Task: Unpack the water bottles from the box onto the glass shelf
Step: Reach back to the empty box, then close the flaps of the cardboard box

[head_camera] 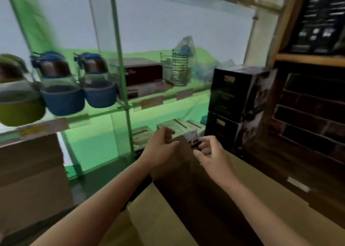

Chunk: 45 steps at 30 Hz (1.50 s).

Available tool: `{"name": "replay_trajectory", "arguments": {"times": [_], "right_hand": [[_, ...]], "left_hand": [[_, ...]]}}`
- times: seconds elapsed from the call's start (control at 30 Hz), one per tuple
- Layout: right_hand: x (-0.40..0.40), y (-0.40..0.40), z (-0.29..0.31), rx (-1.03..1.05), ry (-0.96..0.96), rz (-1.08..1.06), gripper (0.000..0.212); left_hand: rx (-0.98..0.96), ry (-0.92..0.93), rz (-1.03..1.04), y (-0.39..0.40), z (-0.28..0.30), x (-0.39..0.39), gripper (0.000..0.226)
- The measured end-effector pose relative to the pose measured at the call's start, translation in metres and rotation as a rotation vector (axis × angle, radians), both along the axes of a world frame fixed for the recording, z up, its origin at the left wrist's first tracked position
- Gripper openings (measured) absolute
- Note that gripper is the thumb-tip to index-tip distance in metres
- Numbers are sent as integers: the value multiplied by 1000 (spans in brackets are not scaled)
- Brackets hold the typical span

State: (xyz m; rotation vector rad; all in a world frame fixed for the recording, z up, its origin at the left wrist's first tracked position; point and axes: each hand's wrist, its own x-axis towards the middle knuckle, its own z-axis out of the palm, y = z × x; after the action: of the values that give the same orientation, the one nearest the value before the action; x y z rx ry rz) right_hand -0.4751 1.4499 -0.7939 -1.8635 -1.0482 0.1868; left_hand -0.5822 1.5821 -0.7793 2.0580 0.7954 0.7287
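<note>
Three water bottles stand in a row on the glass shelf (78,117) at the left: a green one (16,103) and two blue ones (61,89) (98,83). Below me is the open cardboard box (149,214); its inside is dark and I cannot see what it holds. My left hand (160,148) and my right hand (212,152) hover side by side over the box's far edge. Their fingers are loosely curled and nothing is in them. The frame is blurred.
A green metal post (121,74) divides the shelf unit. Further right on the shelf are a dark red box (143,74) and a wire holder (180,68). Black cartons (235,103) are stacked at the right, and brown cartons (31,171) at the left.
</note>
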Motion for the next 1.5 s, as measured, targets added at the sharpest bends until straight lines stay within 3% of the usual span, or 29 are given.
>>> {"name": "replay_trajectory", "arguments": {"times": [0.3, 0.47, 0.63, 0.8, 1.0, 1.13, 1.33, 1.5], "right_hand": [[24, -31, -95, -145, 210, -321, 17], [25, -63, -115, -271, 180, -523, 18], [29, -132, -134, -531, 151, -611, 23], [39, -166, -151, -497, 207, -834, 29], [47, -175, -172, -685, 159, -855, 45], [59, -191, -184, -869, 266, -818, 65], [67, -188, -185, -864, 215, -726, 65], [70, -199, -187, -865, 288, -725, 76]], "left_hand": [[-191, 134, -109, 14, -83, 37, 21], [-316, 173, -294, 17, -126, 55, 20], [-456, 117, -390, -6, -151, 100, 24], [-461, 216, -491, -54, -179, 113, 31], [-392, 264, -494, -51, -185, 111, 35], [-344, 278, -452, -41, -184, 108, 35], [-320, 249, -466, -55, -170, 112, 38], [-297, 241, -515, -81, -162, 116, 38]]}}
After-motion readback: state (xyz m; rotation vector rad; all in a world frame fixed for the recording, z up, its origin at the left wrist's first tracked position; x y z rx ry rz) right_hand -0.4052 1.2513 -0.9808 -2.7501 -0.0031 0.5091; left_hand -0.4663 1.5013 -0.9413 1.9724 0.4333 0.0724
